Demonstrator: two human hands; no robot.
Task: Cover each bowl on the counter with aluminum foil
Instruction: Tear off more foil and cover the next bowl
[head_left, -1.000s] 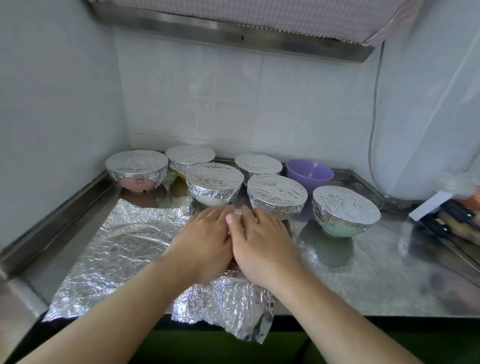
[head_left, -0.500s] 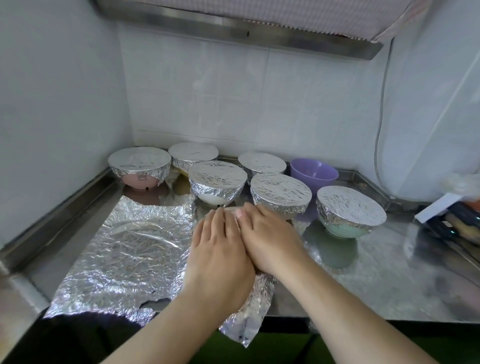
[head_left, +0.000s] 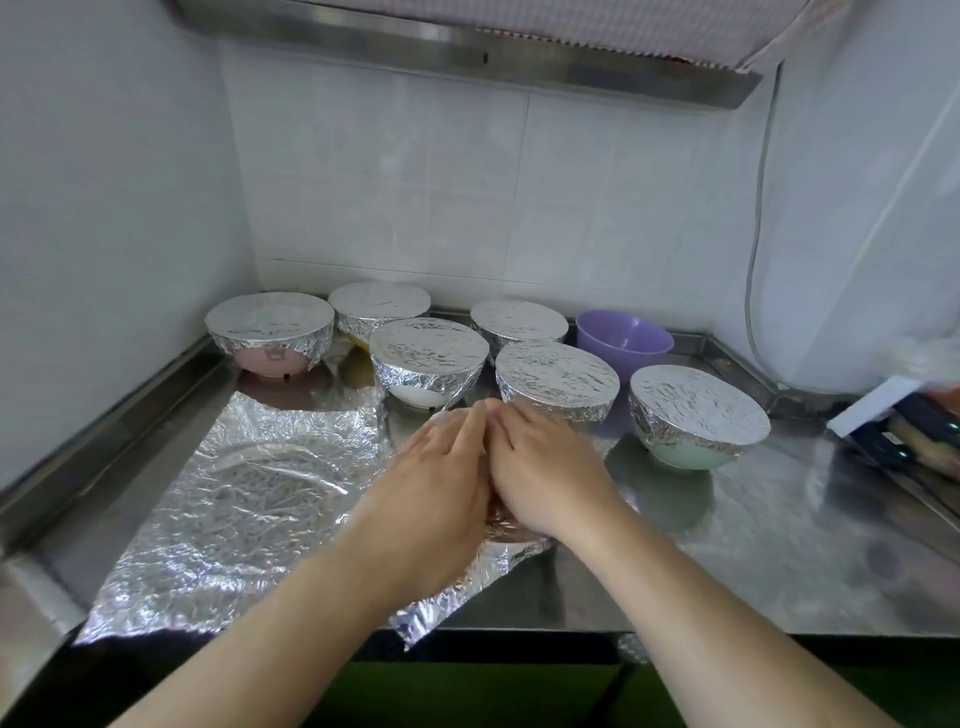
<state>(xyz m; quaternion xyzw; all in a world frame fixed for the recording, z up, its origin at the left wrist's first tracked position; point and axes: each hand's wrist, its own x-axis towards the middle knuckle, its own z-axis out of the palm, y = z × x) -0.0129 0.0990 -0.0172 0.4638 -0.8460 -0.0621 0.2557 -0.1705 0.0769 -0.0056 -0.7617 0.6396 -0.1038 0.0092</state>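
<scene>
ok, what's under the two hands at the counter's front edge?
Crinkled aluminum foil sheet lies draped under left hand and right hand. Whatever the foil covers there is hidden.

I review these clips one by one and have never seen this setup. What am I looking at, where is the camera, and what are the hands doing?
There is no machine here: a person wears a camera on the head, looking down at their own two bare hands over a steel counter. The left hand and right hand lie side by side, fingers fairly straight, pressing foil down over something hidden beneath them, probably a bowl. A flat foil sheet lies to the left. Behind stand six foil-covered bowls, for example the pink one and the green one. A purple bowl at the back is uncovered.
</scene>
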